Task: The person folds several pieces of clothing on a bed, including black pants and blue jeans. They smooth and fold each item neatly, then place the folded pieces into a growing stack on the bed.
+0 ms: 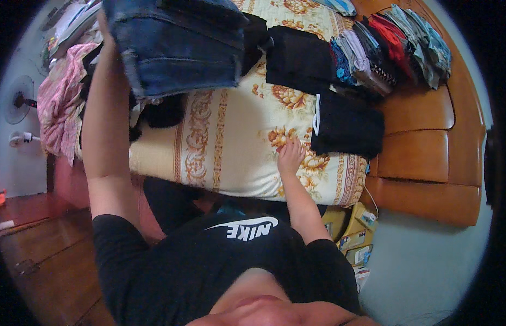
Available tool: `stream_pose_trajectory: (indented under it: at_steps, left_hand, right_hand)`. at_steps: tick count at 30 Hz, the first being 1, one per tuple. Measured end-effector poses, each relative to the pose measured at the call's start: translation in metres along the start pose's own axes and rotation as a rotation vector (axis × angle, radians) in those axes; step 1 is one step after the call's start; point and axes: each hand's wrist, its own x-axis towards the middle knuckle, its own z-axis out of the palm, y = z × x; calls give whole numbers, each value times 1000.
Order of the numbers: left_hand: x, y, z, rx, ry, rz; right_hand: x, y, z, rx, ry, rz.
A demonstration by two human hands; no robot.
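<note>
Blue denim jeans (179, 49) hang in front of the bed at the upper left, cut off by the top edge. My left forearm runs up beside them, but the hand itself is not visible. My right hand (291, 157) rests with its fingers apart on a cream bedspread (245, 134) with brown flowers, holding nothing. Just right of it lies a folded black garment (348, 124) with a white strip at its edge. Beyond is another folded black garment (298, 59). Farther right, folded clothes (359, 53) in several colours stand in a row.
A brown headboard (424, 155) borders the bed on the right. Pink patterned fabric (61, 102) lies at the far left, near a fan (20, 100). Dark cloth (165, 112) lies below the jeans. A yellow storage unit (357, 228) stands beside the bed's near right corner.
</note>
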Motion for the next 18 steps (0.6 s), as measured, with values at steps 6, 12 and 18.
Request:
stream_pose_trajectory:
  at_steps: [6,12,18]
  left_hand:
    - [-80,46,-54,-251,6,-220]
    - [-107,64,-25,-437,-17,-282]
    - [-91,85,21,-676,-83,-251]
  right_hand:
    - [23,-60,-5,581,-274,172]
    - [20,-180,-81,2164,-988,685]
    - [71,-153,-93,1241,-106,374]
